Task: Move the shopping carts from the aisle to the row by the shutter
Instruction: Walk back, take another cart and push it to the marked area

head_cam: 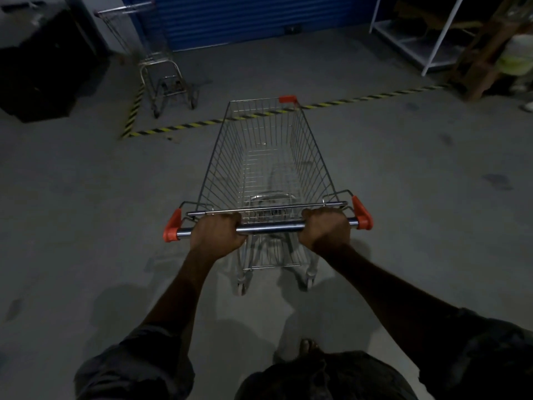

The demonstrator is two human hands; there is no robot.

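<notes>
Chrome handlebar (269, 227) of the silver wire shopping cart (268, 157) is wrapped by both your fists, left hand (217, 235) and right hand (326, 230) apart. Beyond your left hand, a second wire cart (157, 64) sits by the blue roller shutter (248, 18), behind the yellow-black floor tape (178, 127).

Single view only: head camera, worn on my head, wide angle, straight lines bowed toward edges. Faces forward and steeply down.

Landmark: cart handle (271, 227), just below frame centre, close, at end of my outstretched arms. Left hand (217, 235) and right hand (326, 230) grip it; forearms enter from bottom corners.

Beyond handle: basket (230, 168), striped floor tape (184, 127), then blue shutter (245, 21) at top edge, far off.

Beyond handle to left: second cart (161, 73). Beyond to right: white shelf frame (438, 39).

Beneath handle, nearest lens: my torso (326, 376), one foot (308, 345).
</notes>
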